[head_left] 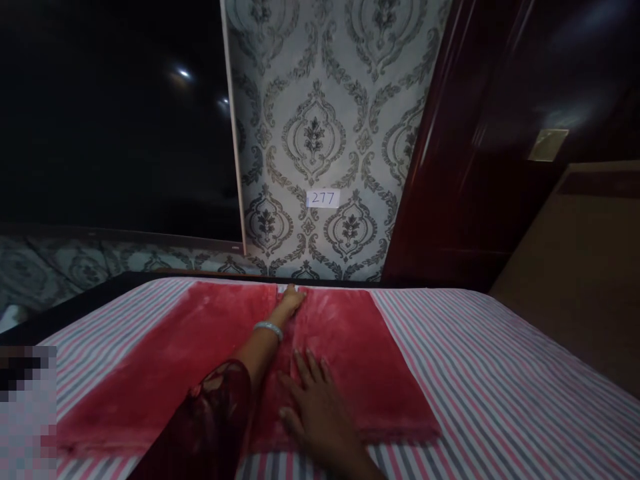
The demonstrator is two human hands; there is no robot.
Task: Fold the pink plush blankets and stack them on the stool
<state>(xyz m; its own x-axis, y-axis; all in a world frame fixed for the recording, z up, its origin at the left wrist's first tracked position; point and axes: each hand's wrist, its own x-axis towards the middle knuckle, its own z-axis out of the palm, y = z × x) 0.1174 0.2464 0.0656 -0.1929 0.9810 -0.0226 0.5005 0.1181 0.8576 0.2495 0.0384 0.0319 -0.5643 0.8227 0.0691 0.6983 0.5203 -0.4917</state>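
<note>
Two flat hands, left and right, fingers open, press a red blanket on a striped bed beneath patterned wallpaper.

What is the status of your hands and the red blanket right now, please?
Left hand stretched to the far edge of the red blanket, at the middle fold. Right hand flat, open, on the near part. Blanket lies on the striped sheet. Nothing on top.

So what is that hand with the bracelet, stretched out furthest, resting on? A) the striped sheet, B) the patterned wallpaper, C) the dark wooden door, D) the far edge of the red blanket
D: the left hand, wearing the bracelet, lies at the far edge of the red blanket, along its middle fold, while the right hand presses flat on the blanket nearer the camera.
</note>
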